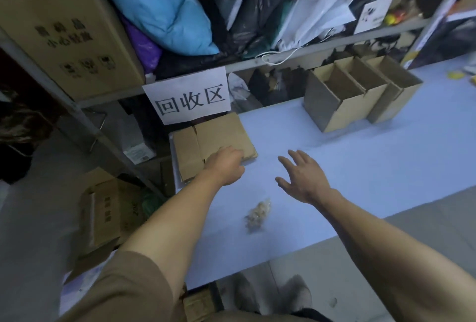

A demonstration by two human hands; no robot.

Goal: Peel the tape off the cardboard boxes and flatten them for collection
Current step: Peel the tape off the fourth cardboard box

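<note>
the person's left hand point(226, 166) is down on the near right corner of a stack of flattened cardboard point(213, 142), knuckles up and fingers curled over the edge. whether it's actually gripping the top sheet or just resting there is hard to tell from this angle. the flat stack sits at about 11 o'clock on the pale blue table point(347, 172), right under a paper sign point(189, 95) with three printed characters taped to the shelf rail.

the right hand point(298, 177) hovers over the bare table just right of the stack, fingers spread wide, palm down, holding nothing and not touching the cardboard.

up at roughly 1 o'clock two open cardboard boxes point(360, 95) stand upright, side by side and touching, tops open. a crumpled ball of tape point(257, 215) lies at 6 o'clock on the table, between the two forearms and apart from both hands. behind it all is a metal shelf point(322, 43) stuffed with bags, plus a big brown carton point(69, 36) at 10 o'clock.
</note>
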